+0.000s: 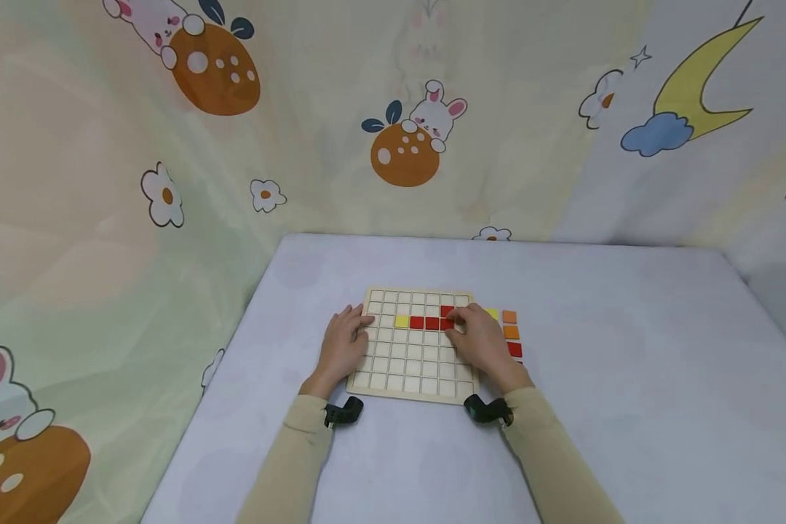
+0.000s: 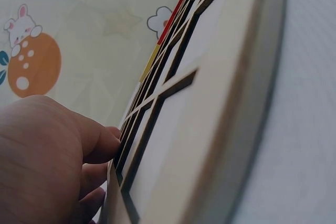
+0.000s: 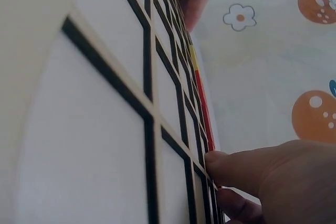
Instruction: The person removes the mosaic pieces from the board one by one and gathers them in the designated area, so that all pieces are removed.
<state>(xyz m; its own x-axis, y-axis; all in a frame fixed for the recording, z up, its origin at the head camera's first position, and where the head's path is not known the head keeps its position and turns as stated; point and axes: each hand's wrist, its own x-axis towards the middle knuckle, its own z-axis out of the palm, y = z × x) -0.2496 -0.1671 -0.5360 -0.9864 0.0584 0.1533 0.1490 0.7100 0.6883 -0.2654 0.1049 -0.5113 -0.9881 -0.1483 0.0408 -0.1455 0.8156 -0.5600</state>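
A pale wooden grid board point(image 1: 402, 367) lies on the table, its square cells framed by thin raised strips. One yellow tile point(image 1: 402, 322) and several red tiles point(image 1: 424, 323) sit in a row across its upper part, with another red one just above the row's right end. My left hand point(image 1: 343, 346) holds the board's left edge, thumb on the top face and fingers along the side. Over the right end of the row, my right hand point(image 1: 485, 340) pinches a red tile point(image 1: 447, 324) between thumb and fingers; the fingertips partly cover it.
Right of the board lie loose tiles: a yellow one point(image 1: 493, 314) partly behind my right hand, orange ones point(image 1: 511, 332) and a red one point(image 1: 514, 350). A white cloth point(image 1: 629, 378) covers the table. A printed curtain point(image 1: 327, 145) hangs behind it and at the left.
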